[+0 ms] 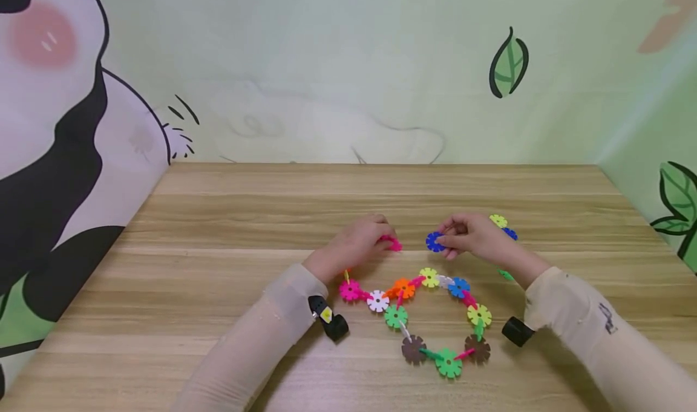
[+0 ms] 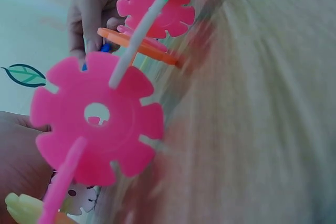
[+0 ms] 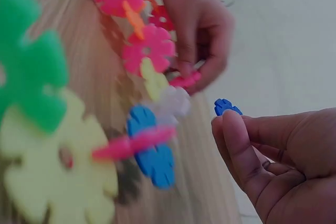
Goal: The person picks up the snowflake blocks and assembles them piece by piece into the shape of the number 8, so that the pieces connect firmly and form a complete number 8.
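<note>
From here my left hand (image 1: 354,245) mostly hides the pink disc (image 1: 391,243) it's pinching. Right hand (image 1: 474,238) pinches a notched blue disc (image 1: 435,241) over the wooden table (image 1: 218,230), above the snowflake chain (image 1: 430,315).

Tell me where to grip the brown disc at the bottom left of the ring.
Pinch the brown disc by its free outer rim, coming from the lower left. It lies flat on the table, and connectors join it at the upper left toward the green disc and at the right toward the lower green disc, so that edge is clear.
</note>
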Motion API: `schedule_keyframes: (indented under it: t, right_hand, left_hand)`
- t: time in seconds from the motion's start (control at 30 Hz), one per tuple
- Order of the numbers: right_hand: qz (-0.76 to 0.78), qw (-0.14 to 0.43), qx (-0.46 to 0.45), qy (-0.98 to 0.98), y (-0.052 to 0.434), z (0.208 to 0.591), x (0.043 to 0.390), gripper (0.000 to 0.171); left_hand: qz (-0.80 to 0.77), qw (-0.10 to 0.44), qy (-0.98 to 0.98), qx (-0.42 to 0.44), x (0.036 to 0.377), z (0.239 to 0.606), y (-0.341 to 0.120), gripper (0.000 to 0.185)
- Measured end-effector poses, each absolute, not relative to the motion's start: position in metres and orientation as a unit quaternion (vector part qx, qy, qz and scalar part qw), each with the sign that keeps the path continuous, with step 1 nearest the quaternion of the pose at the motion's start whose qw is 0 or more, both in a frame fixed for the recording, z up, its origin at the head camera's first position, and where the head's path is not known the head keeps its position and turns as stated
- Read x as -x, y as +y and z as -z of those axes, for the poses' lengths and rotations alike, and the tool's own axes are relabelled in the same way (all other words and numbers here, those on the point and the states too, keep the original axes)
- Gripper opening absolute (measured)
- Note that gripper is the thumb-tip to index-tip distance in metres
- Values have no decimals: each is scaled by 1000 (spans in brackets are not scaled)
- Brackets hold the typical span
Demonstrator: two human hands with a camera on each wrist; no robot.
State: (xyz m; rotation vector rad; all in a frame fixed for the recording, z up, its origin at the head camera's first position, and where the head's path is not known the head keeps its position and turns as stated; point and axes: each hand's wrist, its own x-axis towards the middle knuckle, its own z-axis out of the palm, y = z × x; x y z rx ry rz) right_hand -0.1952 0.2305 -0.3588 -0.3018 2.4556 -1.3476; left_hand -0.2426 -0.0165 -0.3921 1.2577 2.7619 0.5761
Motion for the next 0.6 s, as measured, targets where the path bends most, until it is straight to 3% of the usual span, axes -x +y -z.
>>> schedule_keyframes:
  t: [0.23, 0.6]
  right_hand:
    - [470, 205, 108, 852, 204, 370, 211, 23]
    - [471, 222, 121, 845, 189, 373, 217, 20]
  left_hand:
    - [-194, 18, 890, -413, 243, 393, -18, 15]
    - [-196, 7, 891, -410, 246, 397, -20, 16]
